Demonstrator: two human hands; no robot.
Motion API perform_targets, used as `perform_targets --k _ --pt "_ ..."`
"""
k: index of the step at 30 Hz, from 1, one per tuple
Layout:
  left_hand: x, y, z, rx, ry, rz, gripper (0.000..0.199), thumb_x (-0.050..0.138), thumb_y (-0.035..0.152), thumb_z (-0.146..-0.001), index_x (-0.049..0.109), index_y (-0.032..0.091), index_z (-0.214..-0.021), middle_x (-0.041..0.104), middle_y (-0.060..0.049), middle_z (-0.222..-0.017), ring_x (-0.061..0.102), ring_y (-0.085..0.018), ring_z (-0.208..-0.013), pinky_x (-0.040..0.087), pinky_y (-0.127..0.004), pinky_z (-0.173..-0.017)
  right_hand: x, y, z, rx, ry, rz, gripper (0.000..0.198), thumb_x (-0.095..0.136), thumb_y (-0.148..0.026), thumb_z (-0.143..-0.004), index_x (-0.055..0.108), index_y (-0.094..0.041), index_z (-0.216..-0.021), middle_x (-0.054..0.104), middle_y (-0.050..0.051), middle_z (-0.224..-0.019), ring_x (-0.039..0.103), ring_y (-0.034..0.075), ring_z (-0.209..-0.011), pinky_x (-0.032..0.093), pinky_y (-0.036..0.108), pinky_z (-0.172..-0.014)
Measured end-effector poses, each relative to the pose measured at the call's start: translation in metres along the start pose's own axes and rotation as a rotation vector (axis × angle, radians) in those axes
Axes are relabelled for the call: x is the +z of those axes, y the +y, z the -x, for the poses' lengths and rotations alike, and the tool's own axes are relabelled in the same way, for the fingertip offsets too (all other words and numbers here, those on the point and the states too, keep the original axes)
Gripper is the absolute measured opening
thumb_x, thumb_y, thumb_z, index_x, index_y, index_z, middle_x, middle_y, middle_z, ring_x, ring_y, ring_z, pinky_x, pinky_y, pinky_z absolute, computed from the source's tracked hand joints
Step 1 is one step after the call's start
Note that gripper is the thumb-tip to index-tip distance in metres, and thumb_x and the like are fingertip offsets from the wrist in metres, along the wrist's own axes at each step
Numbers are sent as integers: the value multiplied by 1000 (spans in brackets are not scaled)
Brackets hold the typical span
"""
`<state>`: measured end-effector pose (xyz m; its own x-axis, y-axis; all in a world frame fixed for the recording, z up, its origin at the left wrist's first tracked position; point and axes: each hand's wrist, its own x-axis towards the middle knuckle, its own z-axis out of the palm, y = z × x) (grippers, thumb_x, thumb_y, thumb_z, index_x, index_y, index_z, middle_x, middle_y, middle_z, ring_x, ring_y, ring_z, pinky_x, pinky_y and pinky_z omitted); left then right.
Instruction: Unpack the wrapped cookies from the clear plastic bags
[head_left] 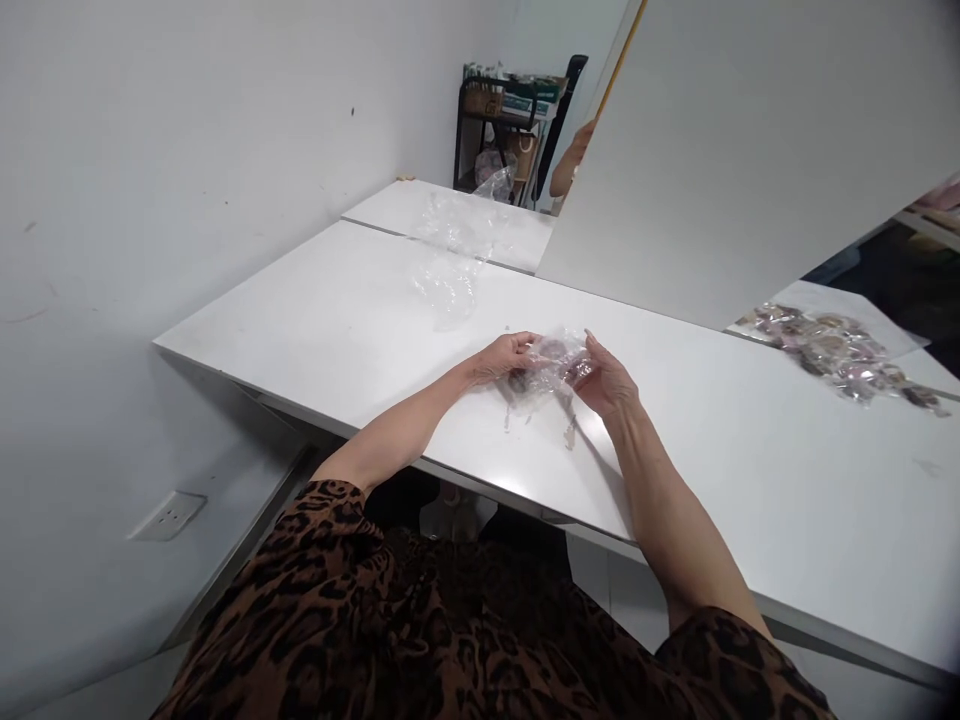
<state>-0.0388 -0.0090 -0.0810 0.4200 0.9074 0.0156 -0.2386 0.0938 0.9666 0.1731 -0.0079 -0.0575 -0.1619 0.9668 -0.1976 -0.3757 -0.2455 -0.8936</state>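
Head view showed leopard-print sleeves nearest, ending behind both hands, with a wall socket low and well to the left of the left hand. The left hand had its fingers closed in a pinch on the left edge of a clear plastic bag; the right hand was curled around the opposite edge, fingers raised and thumb side against the film. The bag lay between them, just above or on the white worktop; which of the two could not be told. Something brownish showed inside, too blurred to name.

The bag looked light, soft and crinkly, its film probably slippery and easy to tear, so a gentle pinch at the gathered edges seemed the best hold, clear of the contents.

Beyond the left hand lay loose clear plastic film. Past the right hand, to its right, sat a heap of wrapped items. Farther beyond the hands stood a pale panel, a bare forearm beside its edge, and a loaded black cart.
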Motion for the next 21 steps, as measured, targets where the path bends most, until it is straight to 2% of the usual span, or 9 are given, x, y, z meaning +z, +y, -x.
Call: perform_targets --k 3,5,7,9,11,13,16,18,21 --pt "7 -8 -5 98 255 7 67 94 36 -64 59 17 -118 72 -3 -96 66 -14 -82 50 -29 -81 9 13 3 52 2 56 59 89 -63 -65 63 -28 -103 70 1 -90 66 17 -73 58 28 -52" --pt "9 -11 -7 187 400 -81 64 91 36 -69 55 20 -118 69 0 -95 64 -12 -79 48 -26 -77 14 20 7 28 11 145 70 91 -62 -63 58 -31 -117 69 3 -104 68 19 -83 61 29 -56" --pt "13 -12 -7 259 464 -167 62 91 35 -70 53 22 -117 66 2 -93 63 -10 -79 47 -24 -76 18 25 12 -43 23 232 88 95 -55 -59 52 -33 -132 66 4 -113 69 20 -91 61 28 -58" --pt "16 -11 -6 277 455 -172 63 92 34 -69 52 23 -118 65 3 -92 62 -10 -78 47 -23 -74 19 26 14 -95 24 268 99 99 -48 -54 49 -33 -138 66 3 -109 69 20 -90 58 26 -56" --pt "19 -8 -6 233 422 -92 67 93 36 -68 51 23 -119 66 3 -92 63 -10 -76 47 -24 -73 17 24 12 -108 22 218 91 101 -44 -49 57 -29 -128 66 0 -93 67 17 -78 54 24 -53" --pt "20 -5 -6 153 414 30 71 94 38 -66 51 23 -120 68 2 -92 62 -10 -73 47 -24 -70 11 19 9 -103 8 133 71 101 -42 -49 65 -24 -108 65 -2 -78 62 13 -66 51 23 -51" --pt "18 -2 -10 74 444 212 68 94 35 -65 53 23 -118 67 4 -86 59 -9 -69 44 -23 -66 3 11 3 -121 18 47 49 99 -39 -53 69 -20 -87 63 -2 -69 57 10 -59 50 23 -52" --pt "15 -2 -12 53 454 296 62 92 29 -66 54 22 -115 67 5 -84 58 -8 -67 43 -22 -64 1 8 2 -133 38 20 45 97 -39 -57 69 -20 -86 64 -1 -72 57 9 -60 51 22 -53" --pt "15 -3 -11 55 475 294 56 88 26 -70 53 22 -114 68 4 -85 57 -8 -66 44 -22 -63 6 11 6 -123 23 44 51 91 -54 -66 67 -24 -100 69 2 -93 64 12 -73 55 24 -58"
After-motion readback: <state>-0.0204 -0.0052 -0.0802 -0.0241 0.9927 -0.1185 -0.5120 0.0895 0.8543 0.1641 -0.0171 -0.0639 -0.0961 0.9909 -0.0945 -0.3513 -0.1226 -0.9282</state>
